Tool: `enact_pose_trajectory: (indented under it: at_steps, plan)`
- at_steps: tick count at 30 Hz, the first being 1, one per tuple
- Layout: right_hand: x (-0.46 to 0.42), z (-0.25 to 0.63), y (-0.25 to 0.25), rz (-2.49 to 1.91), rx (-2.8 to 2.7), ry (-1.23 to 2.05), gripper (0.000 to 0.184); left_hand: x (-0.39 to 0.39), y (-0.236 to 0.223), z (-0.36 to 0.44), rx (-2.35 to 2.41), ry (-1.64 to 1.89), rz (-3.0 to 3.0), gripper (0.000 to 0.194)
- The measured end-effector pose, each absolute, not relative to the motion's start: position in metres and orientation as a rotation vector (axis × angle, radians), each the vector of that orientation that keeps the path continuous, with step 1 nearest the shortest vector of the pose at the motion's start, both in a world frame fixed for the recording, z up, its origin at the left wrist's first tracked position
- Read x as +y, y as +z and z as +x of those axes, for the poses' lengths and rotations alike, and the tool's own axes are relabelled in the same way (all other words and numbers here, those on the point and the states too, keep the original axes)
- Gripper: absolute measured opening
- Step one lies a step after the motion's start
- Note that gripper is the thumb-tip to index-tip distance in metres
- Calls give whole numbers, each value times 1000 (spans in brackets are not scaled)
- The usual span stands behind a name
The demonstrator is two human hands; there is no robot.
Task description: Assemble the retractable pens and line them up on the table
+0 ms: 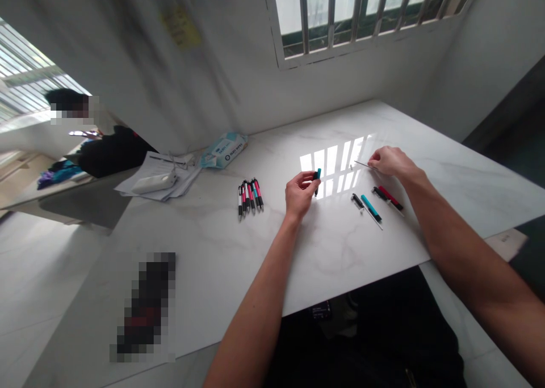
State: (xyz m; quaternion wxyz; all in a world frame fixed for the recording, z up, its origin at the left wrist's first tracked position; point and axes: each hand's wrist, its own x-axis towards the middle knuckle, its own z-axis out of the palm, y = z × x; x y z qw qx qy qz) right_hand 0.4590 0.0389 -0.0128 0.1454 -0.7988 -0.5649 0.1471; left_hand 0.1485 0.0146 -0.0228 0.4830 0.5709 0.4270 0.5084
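Note:
In my left hand (300, 193) is a teal and black pen barrel (318, 175), pinched upright between thumb and fingers. My right hand (390, 161) pinches the end of a thin pen refill (361, 164), which points left over the table. A tiny part, perhaps a spring (352, 167), lies by the refill's tip. Nearer to me lie a teal and black barrel (371, 207), a black clicker top (357, 201) and a white refill (374, 219). Beside them is a red and black barrel (390, 197) with another black top (377, 192) and a refill partly hidden.
Several assembled pens (251, 198) lie in a row left of my left hand. Behind them are a wipes packet (225, 151) and papers (147, 172) with a white device (155, 182). A blurred dark object (147, 306) lies front left. Another person (113, 150) sits far left.

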Motion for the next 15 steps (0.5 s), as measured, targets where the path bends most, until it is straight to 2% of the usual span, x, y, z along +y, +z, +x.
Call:
enact_pose_trajectory:
  at_steps: [4, 11, 15]
  plan:
    - [33, 452, -8, -2274, -1576, 419, 22, 15, -24, 147, 1056, 1227, 1419, 27]
    - [32, 447, -9, -2327, -1575, 411, 16, 14, -23, 147, 1075, 1213, 1444, 27]
    - [41, 445, -14, -2080, -1595, 404, 21, 14, -22, 147, 1083, 1213, 1453, 27]
